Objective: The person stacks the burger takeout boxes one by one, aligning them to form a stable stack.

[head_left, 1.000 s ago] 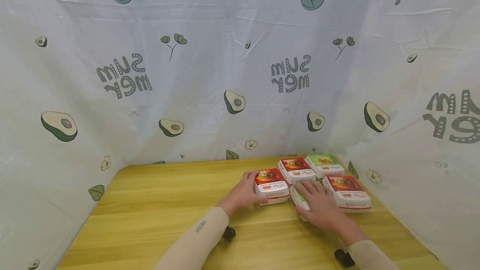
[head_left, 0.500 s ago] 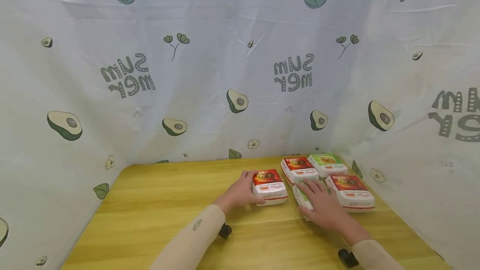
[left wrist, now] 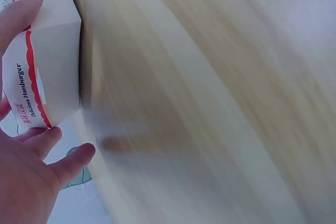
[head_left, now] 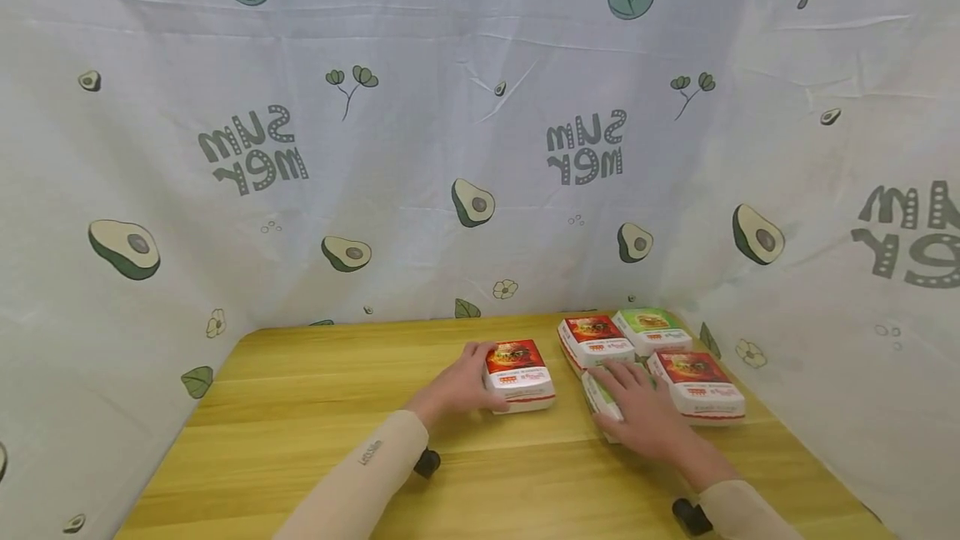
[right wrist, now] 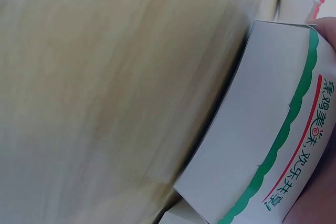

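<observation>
Left hand pinches red-topped box on table, apart from green box under right hand, whose grip can't be told; probably light, crushable card, best held gently by opposite walls.

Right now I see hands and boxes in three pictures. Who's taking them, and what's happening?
No machine is doing this, just a person working bare-handed. The wide picture comes from a camera on the head, the two close-ups from small cameras on the wrists. The left hand holds a red-topped burger box between thumb and fingers. The right hand rests on a green-topped box; I can't tell whether it grips it. Another green-topped box and two more red-topped boxes sit nearby on a wood-coloured table.
</observation>
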{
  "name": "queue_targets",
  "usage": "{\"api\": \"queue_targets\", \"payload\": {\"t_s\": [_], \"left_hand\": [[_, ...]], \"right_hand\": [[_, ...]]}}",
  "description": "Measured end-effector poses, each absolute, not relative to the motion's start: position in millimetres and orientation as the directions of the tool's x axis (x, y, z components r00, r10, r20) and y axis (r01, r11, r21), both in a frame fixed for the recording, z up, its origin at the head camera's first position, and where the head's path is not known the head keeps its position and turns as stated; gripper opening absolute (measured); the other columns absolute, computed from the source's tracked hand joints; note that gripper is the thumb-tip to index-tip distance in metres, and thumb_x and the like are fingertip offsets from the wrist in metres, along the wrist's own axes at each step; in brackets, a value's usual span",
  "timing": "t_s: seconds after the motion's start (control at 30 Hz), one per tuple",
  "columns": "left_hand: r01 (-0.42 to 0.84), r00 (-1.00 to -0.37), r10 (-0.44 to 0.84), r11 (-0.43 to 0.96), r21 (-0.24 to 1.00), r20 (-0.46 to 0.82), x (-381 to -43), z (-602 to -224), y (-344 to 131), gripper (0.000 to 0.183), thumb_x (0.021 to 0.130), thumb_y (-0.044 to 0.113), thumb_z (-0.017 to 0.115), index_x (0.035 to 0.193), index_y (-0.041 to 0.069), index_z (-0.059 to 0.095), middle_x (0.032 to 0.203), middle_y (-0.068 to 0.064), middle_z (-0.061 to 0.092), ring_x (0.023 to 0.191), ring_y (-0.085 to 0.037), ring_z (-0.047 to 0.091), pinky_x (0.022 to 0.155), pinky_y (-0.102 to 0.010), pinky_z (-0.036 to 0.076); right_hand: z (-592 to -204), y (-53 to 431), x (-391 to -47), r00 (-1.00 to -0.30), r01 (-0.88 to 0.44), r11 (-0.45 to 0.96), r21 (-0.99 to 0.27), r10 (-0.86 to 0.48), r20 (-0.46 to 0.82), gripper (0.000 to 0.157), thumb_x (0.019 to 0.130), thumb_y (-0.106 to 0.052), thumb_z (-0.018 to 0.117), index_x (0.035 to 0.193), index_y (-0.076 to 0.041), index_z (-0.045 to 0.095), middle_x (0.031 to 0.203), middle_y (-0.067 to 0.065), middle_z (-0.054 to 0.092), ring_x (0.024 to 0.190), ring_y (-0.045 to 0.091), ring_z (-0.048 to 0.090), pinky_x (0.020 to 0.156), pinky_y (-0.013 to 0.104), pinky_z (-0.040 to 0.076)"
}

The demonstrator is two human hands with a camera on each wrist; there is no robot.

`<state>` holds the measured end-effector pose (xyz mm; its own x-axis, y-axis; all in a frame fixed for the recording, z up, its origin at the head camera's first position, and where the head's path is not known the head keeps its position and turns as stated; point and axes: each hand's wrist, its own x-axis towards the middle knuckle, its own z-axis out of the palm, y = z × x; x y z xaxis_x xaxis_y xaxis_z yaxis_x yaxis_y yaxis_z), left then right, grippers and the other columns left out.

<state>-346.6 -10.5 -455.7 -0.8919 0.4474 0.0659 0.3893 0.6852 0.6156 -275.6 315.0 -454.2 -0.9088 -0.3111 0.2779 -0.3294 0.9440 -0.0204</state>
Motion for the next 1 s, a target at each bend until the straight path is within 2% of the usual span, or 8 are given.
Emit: {"api": "queue_targets", "payload": {"t_s": [0.33, 0.67, 1.0], "left_hand": [[0.379, -0.898, 0.436, 0.688, 0.619, 0.064, -350, -458, -26, 0.104, 0.073, 0.051, 0.085, 0.156, 0.021, 0.029, 0.15, -0.008, 0.035, 0.122, -0.024, 0.051, 0.103, -0.046, 0.047], [0.395, -0.892, 0.447, 0.685, 0.613, 0.076, -345, -456, -40, 0.104, 0.072, 0.051, 0.086, 0.154, 0.02, 0.029, 0.141, -0.01, 0.038, 0.118, -0.023, 0.051, 0.101, -0.045, 0.047], [0.382, -0.897, 0.436, 0.687, 0.618, 0.071, -342, -455, -49, 0.104, 0.071, 0.048, 0.088, 0.154, 0.021, 0.031, 0.15, -0.005, 0.035, 0.128, -0.021, 0.047, 0.108, -0.045, 0.043]], "right_hand": [[-452, 314, -275, -0.911, -0.319, 0.948, -0.014, -0.303, 0.28, 0.071, 0.089, -0.051, 0.07, 0.15, -0.024, 0.047, 0.153, 0.012, 0.045, 0.138, 0.04, 0.038, 0.097, 0.082, 0.029], [-453, 314, -275, -0.909, -0.321, 0.947, -0.012, -0.305, 0.286, 0.072, 0.089, -0.051, 0.07, 0.151, -0.024, 0.046, 0.154, 0.012, 0.044, 0.138, 0.04, 0.038, 0.097, 0.082, 0.029], [-453, 314, -276, -0.91, -0.325, 0.945, -0.019, -0.307, 0.279, 0.071, 0.089, -0.051, 0.07, 0.151, -0.023, 0.046, 0.154, 0.012, 0.043, 0.138, 0.04, 0.037, 0.098, 0.082, 0.028]]}}
